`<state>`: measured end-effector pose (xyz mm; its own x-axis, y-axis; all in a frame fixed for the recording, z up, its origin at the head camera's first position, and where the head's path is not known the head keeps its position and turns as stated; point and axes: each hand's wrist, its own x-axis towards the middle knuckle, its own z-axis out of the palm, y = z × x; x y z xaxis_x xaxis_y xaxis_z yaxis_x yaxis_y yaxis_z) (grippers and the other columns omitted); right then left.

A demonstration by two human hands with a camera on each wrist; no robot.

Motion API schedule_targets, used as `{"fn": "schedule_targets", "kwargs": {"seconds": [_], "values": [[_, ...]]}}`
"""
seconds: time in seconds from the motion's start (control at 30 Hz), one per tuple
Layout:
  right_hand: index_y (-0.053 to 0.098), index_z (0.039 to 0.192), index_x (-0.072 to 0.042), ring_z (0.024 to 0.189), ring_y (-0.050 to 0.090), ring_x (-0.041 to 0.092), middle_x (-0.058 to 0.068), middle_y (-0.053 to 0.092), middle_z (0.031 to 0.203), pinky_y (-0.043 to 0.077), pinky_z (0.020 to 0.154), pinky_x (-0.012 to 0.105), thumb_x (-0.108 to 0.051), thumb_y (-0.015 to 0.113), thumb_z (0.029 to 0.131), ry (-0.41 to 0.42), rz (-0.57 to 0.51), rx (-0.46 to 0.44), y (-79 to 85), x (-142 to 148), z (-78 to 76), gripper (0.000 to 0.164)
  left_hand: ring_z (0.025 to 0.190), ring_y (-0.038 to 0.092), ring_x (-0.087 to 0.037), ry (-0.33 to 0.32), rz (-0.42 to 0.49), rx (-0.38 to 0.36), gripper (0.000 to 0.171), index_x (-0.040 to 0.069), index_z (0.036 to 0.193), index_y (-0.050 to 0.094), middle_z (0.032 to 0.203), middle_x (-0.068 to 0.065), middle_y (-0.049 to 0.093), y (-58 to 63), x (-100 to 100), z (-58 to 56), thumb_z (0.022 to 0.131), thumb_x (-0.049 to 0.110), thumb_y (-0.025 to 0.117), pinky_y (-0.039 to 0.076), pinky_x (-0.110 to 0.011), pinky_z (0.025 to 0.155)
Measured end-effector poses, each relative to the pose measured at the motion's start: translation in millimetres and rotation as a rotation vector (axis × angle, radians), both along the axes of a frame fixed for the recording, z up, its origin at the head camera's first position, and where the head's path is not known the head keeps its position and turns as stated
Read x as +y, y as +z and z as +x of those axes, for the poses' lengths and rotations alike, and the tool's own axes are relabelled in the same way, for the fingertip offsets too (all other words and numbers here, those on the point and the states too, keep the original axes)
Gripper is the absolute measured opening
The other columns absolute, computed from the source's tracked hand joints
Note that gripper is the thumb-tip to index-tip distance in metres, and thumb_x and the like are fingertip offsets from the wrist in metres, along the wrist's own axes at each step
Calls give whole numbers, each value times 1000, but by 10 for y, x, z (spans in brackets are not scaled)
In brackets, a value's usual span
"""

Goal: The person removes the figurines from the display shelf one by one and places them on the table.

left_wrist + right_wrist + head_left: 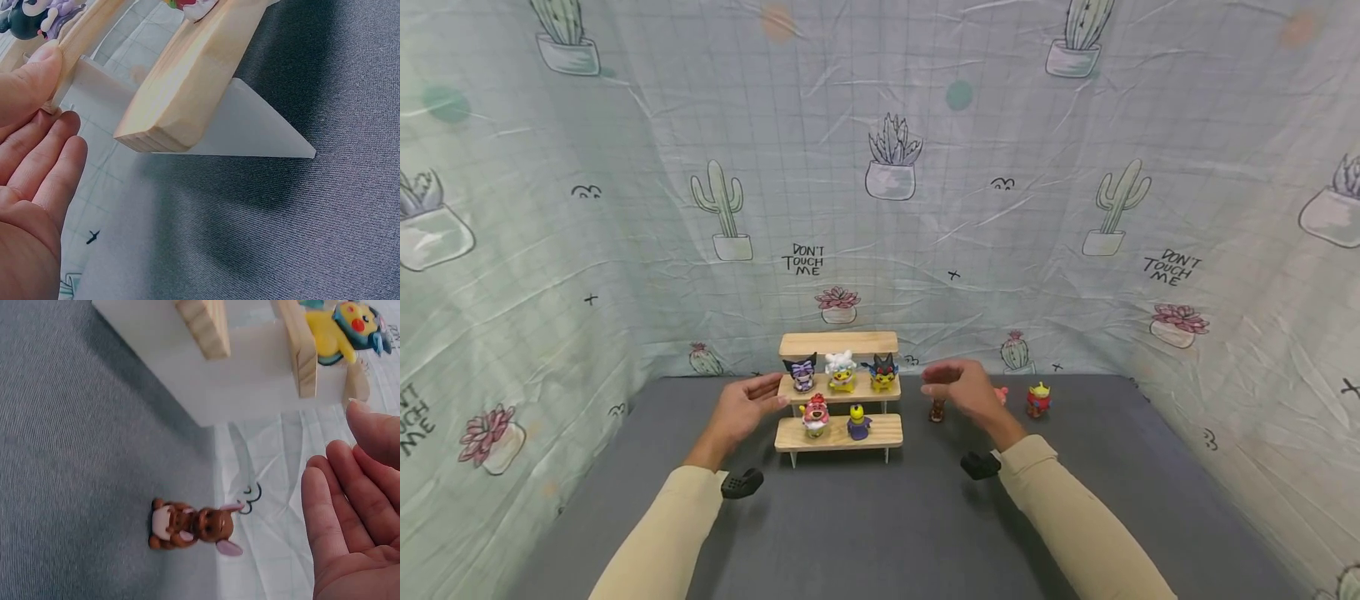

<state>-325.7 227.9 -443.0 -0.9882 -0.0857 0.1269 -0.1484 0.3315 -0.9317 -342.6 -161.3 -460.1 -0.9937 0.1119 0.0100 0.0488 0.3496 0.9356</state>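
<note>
A three-step wooden display stand (838,432) with white supports stands on the dark grey table. At the left end of its middle step, my left hand (741,414) pinches the board between thumb (49,53) and forefinger; the other fingers are loosely extended. My right hand (968,393) hovers off the stand's right side with relaxed fingers, holding nothing. The middle step bears a black-and-purple figurine (802,375), a yellow one in a white hat (841,373) and a yellow one in a dark costume (882,375). A pink bear figurine (815,418) and a yellow-and-purple figurine (858,423) occupy the bottom step.
A brown big-eared figurine (194,525) stands on the table beside the stand, below my right hand. Farther right are a pink figurine (1002,395), partly hidden by that hand, and a green-headed figurine in red (1039,401). Cactus-print cloth (955,317) hangs behind.
</note>
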Motion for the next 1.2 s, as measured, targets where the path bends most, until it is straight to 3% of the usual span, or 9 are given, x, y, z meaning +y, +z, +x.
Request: {"fn": "schedule_targets", "kwargs": {"seconds": [0.17, 0.4, 0.67, 0.87, 1.2], "values": [[72, 125, 4, 110, 75, 25, 28, 72, 127, 66, 90, 37, -5, 81, 89, 30, -24, 12, 31, -95, 10, 38, 148, 48, -38, 13, 2, -3, 62, -1, 153, 49, 158, -22, 50, 6, -4, -6, 98, 14, 74, 48, -50, 120], [68, 130, 5, 125, 67, 44, 30, 67, 135, 62, 102, 46, -5, 81, 89, 70, -64, 4, 74, -245, 28, 44, 148, 48, -37, 13, 7, -10, 62, 0, 154, 49, 158, -22, 50, 8, -4, -11, 99, 14, 73, 47, -50, 120], [64, 135, 6, 129, 63, 46, 30, 64, 138, 60, 108, 48, -3, 78, 91, 97, -83, 15, 120, -360, 65, 48, 147, 50, -38, 6, 1, -7, 61, 0, 153, 50, 157, -22, 51, -10, 8, -20, 98, 14, 74, 48, -50, 119], [63, 139, 1, 133, 61, 44, 25, 63, 142, 57, 111, 50, -7, 81, 89, 78, -81, 14, 167, -475, 72, 53, 147, 50, -38, 4, 1, -7, 61, -1, 153, 50, 157, -22, 51, -12, 5, -17, 99, 14, 74, 49, -48, 118], [73, 122, 0, 115, 73, 32, 20, 75, 118, 65, 97, 42, -5, 84, 87, 37, -111, 69, 109, -721, -15, 37, 147, 50, -38, 10, 6, -2, 61, -1, 153, 49, 156, -22, 51, -7, -1, 0, 99, 13, 73, 50, -47, 117]]}}
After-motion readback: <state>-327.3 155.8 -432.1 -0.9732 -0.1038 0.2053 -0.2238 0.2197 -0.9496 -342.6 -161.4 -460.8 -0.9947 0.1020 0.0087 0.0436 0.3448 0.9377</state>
